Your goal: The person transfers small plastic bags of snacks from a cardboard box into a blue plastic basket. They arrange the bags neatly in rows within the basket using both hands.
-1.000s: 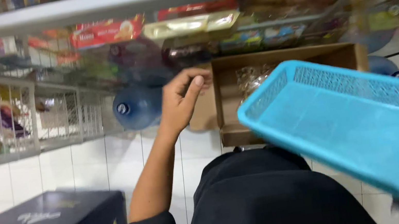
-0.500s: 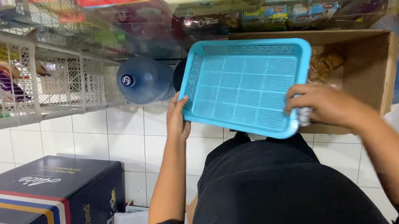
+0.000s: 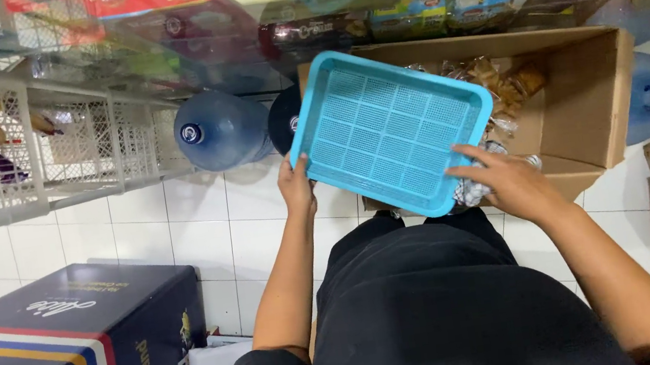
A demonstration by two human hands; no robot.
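two hands grip one blue tray (image 3: 390,131) at centre frame, above an open box (image 3: 576,100): left hand (image 3: 296,186) clamps the near corner, right hand (image 3: 507,182) the lower edge. we judge it light, stiff, perforated plastic; rims give best purchase.

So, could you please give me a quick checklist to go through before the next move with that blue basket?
1. Left hand on the blue basket: ok, it grips the near left corner.
2. Right hand on the basket: ok, it holds the near right edge.
3. Basket empty: ok, its mesh bottom shows bare.
4. Basket level: not ok, it is tilted, its far side raised.
5. Cardboard box open: ok, it lies open beyond the basket, with clear snack packets inside.
6. What the right hand presses under the basket's rim: cannot tell, only something crinkly shows.
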